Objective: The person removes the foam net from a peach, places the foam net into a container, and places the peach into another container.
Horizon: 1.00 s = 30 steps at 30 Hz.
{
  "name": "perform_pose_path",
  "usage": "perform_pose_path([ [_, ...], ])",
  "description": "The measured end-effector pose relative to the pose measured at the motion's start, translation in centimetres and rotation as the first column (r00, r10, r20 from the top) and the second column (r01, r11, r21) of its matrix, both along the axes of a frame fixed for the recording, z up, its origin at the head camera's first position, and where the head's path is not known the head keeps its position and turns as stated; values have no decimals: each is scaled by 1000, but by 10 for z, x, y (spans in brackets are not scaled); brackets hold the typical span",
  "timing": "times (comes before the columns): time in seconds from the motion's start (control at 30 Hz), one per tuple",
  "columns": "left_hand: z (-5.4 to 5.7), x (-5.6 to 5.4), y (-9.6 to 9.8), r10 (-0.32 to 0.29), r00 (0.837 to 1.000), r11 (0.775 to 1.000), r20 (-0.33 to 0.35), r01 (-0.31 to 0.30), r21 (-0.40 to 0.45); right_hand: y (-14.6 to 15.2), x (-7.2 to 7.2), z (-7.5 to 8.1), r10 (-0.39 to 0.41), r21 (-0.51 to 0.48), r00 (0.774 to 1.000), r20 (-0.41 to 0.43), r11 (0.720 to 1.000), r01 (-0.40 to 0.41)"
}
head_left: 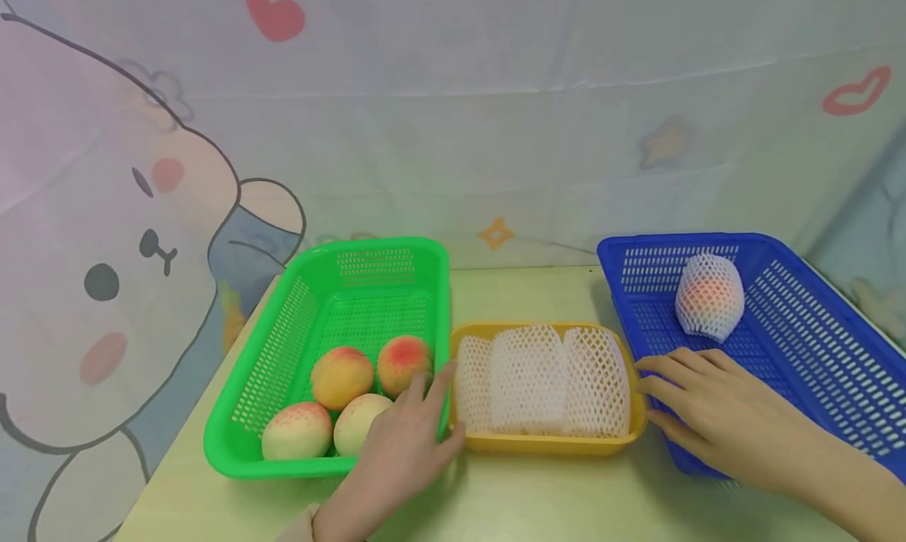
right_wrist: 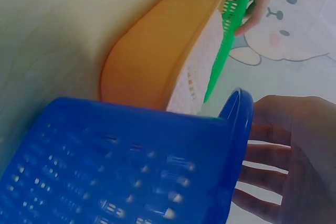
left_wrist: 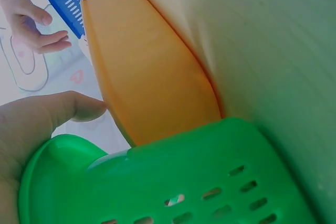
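Note:
My left hand (head_left: 405, 441) reaches over the near right corner of the green basket (head_left: 246, 357), where several peaches (head_left: 343, 377) lie at the near end. Its thumb and fingertips come right up to the left edge of the yellow tray (head_left: 527, 445). White foam net sleeves (head_left: 528, 380) lie side by side in that tray. On the other side, my right hand (head_left: 711, 408) extends over the left rim of the blue basket (head_left: 626, 306), fingertips at the tray's right edge. Neither hand holds a peach or a sleeve. A peach in a foam net (head_left: 710, 296) sits toward the back of the blue basket.
All three containers stand in a row on a pale yellow table (head_left: 524, 294), the yellow tray between the two taller baskets. Behind the table hangs a light printed cloth (head_left: 453, 149) with a cartoon bear and hearts.

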<state>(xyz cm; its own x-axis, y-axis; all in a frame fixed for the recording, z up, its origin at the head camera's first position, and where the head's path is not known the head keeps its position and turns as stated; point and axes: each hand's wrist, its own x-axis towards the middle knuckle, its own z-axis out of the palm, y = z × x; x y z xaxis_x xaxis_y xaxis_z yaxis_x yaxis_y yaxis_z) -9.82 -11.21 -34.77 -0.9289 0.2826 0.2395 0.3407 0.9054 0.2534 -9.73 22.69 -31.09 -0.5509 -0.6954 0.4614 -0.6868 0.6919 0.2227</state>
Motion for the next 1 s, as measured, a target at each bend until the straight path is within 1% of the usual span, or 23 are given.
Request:
perform_pose_path([
  [0.37,-2,2,-1,4,1000,1000,-19,-5,-25,18,-2,2,22,62,1000,-10,998,-21],
  [0.53,-3,2,1,-14,1000,1000,-17,13,-22,32,-5,7,2,77,1000,21,997,-4],
  [0.7,-4,2,2,-20,1000,1000,-22,19,-24,47,-12,15,-44,98,997,66,995,37],
  [0.8,-4,2,1,-22,999,999,-29,21,-27,52,-17,19,-93,121,990,104,989,80],
  [0.9,-4,2,1,-25,999,999,-36,24,-29,55,-20,21,-143,150,979,148,981,121],
  [1.0,-3,3,1,-25,999,999,-29,24,-28,57,-23,24,-198,179,958,207,970,162],
])
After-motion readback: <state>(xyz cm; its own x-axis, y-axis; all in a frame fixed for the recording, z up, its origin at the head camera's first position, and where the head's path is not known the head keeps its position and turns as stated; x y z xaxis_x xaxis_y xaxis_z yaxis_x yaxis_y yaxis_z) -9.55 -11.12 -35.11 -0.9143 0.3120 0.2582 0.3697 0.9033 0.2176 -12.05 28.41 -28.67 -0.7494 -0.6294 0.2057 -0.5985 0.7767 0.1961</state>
